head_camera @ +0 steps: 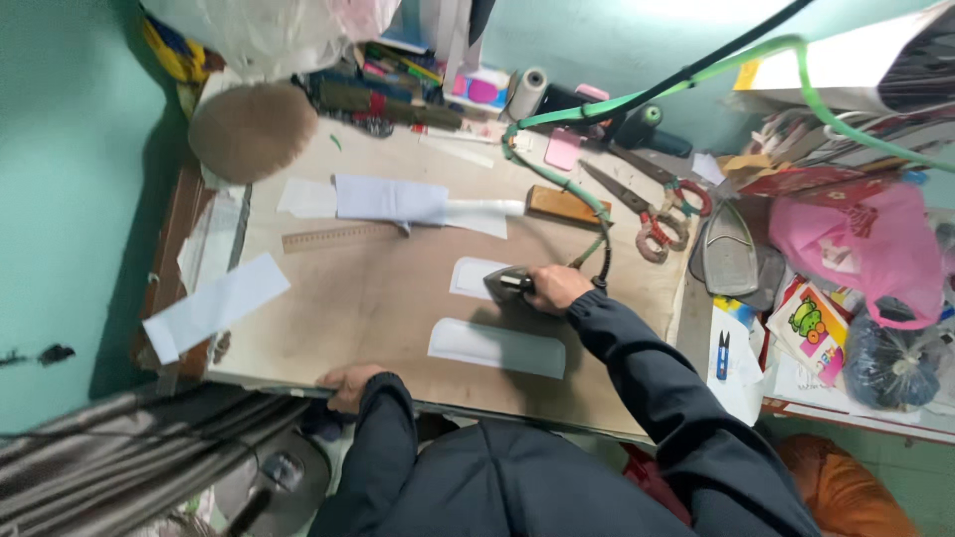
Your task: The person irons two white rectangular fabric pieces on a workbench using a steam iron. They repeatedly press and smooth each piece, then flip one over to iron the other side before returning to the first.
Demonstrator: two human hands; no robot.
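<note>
Right now the person is leaning over the board (378,298), and the right hand (557,287) is wrapping its fingers closed around the handle of the iron (505,282), which is sitting on a small white fabric piece (470,276) near the middle of the board. Trailing off from the iron at about one o'clock, a green hose (557,182) and a dark cord are running up and away overhead. Just below the iron, at about six o'clock, a longer white strip (495,348) is lying flat, apart from the iron. The left hand (350,384) is resting on the near edge of the board at about seven o'clock from the iron, fingers curling over the edge and holding nothing else. At eleven o'clock from the iron, a wooden ruler (333,237) is lying beside more white cloth (390,199). Out at two o'clock, scissors (645,209) are lying with their handles toward the board's right edge, near a second iron sole (730,254). A pink bag (865,249) is slumping at three o'clock, well apart from both hands.
</note>
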